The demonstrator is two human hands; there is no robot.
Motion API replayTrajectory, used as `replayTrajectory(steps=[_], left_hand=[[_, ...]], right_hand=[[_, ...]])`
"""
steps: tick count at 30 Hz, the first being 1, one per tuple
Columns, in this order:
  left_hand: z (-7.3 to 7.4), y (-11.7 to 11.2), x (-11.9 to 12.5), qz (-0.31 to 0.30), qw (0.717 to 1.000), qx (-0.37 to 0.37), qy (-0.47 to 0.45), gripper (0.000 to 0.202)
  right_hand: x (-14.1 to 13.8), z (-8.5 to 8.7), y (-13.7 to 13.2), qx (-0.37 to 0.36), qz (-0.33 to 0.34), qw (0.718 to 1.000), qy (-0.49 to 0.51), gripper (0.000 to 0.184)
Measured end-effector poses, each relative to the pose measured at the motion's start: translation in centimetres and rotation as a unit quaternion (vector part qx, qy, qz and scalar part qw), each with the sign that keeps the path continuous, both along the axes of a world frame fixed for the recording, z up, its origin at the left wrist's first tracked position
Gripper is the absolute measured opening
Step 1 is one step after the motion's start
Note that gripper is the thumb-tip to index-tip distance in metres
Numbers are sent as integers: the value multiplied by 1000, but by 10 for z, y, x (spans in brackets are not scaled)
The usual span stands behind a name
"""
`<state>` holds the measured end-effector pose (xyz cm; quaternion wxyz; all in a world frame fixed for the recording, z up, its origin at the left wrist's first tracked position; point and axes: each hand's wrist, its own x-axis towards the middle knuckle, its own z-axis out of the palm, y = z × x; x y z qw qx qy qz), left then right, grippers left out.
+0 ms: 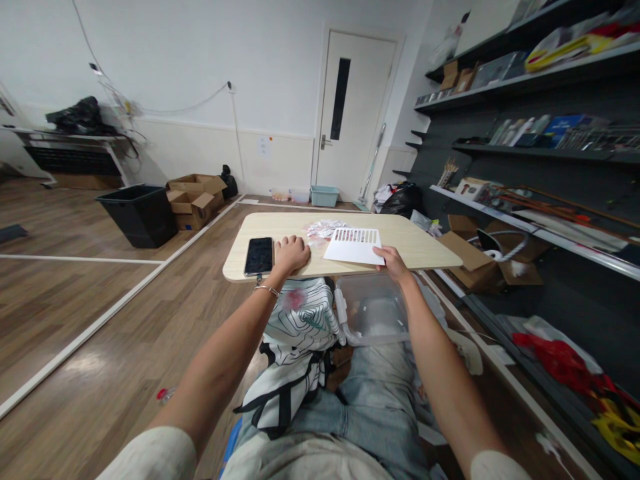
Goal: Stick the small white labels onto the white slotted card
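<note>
Card (353, 253) in our right hand (393, 263)

At eleven o'clock, the wall sheet's (265, 145) marks are too small to read. We pinch the white, oblong-slotted card over mid-table by its four o'clock corner. Our left hand (293, 253) rests at nine by the glossy phone (259, 255); we cannot tell its grip. Slips (327, 229) lie at twelve on the wood-grained table (420, 250).

We judge: storeroom-like workroom | right of our right hand's (393, 261) grip: loaded shelves (530, 230) | far left of it: open cartons (205, 208), black bin (150, 220) | beyond: plain door (370, 113)
</note>
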<state>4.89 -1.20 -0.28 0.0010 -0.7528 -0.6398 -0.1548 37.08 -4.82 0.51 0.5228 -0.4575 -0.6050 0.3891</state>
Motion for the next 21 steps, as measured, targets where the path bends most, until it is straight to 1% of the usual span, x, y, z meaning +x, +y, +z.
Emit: replayTrajectory(steps=[3, 8, 13, 21], left_hand=[[0, -1, 0, 0, 1000, -1, -1, 53], [1, -1, 0, 1, 1000, -5, -8, 52], [1, -1, 0, 2, 1000, -7, -6, 51], [0, -1, -1, 1, 1000, -6, -1, 51]], right_hand=[[-1, 1, -2, -3, 2, 1000, -2, 51], [-5, 5, -9, -18, 26, 999, -29, 51], [-10, 10, -15, -24, 40, 998, -29, 51], [-9, 12, -16, -41, 60, 996, -51, 50]])
